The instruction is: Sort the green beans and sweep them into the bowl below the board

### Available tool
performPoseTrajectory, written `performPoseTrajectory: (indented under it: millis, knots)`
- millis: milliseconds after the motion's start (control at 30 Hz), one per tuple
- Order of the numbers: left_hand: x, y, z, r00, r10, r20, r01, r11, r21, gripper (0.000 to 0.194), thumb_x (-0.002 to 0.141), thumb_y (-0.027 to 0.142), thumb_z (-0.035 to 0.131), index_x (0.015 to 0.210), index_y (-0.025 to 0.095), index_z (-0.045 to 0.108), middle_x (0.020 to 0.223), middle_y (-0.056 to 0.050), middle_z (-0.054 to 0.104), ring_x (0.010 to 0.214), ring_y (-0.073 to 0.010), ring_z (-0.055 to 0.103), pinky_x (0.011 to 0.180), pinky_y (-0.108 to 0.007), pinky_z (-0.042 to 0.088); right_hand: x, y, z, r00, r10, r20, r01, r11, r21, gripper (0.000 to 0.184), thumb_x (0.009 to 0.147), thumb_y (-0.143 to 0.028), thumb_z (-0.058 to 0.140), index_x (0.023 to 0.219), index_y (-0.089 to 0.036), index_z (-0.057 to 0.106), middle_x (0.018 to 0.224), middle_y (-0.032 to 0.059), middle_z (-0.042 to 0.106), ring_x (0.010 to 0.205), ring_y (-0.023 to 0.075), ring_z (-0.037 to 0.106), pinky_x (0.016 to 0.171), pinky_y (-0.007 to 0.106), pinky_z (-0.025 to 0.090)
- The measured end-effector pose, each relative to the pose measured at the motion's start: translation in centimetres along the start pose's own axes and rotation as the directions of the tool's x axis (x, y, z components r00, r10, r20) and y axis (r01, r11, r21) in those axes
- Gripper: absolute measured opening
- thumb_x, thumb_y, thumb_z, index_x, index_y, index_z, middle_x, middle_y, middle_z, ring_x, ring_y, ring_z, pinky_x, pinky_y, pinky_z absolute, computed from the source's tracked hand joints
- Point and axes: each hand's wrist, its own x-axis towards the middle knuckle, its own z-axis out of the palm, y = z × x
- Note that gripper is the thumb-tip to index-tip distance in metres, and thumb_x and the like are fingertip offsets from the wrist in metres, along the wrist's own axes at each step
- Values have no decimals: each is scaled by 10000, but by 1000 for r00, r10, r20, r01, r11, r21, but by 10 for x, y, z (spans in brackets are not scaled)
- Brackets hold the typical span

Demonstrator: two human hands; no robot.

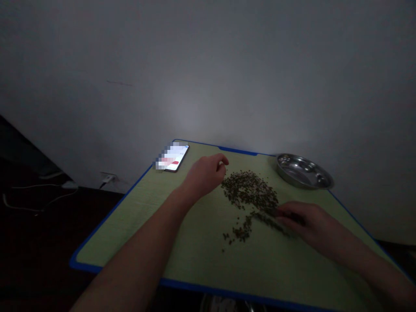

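Dark seed pile [251, 190] slants from loosely curled left hand [208, 172] toward right hand [307, 219], beside its near end — too blurry to tell what either grips.

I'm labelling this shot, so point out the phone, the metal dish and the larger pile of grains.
Phone [176, 157]: head view, on its lit screen.
Metal dish [303, 172]: head view, on its bare inside.
Larger pile of grains [251, 188]: head view, near its middle.

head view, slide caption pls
Small dark pieces on a green table, left hand beside them, right hand at their edge; phone and metal bowl nearby.
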Motion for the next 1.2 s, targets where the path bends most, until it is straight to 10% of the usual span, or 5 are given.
performPoseTrajectory:
  millis: [900,1200]
  knots:
    - [1,-3,3,1000,-4,24,4,1000,19,285,813,216,448,979,168,674,587,-8,592,507,-118,443,539,-268,319,52,-48,-9,998,-48,42,44,994,97,113,843,-238,545,836,-193,648,710,-2,641,606,127,539,550,252,381]
    - [3,-5,0,1000,-23,5,23,999,35,277,810,217,452,955,155,679,581,-6,584,513,-120,441,541,-267,325,74,-70,21,1000,31,-2,-30,965,259,173,761,-154,560,931,-184,561,655,-16,649,554,115,560,529,231,384]
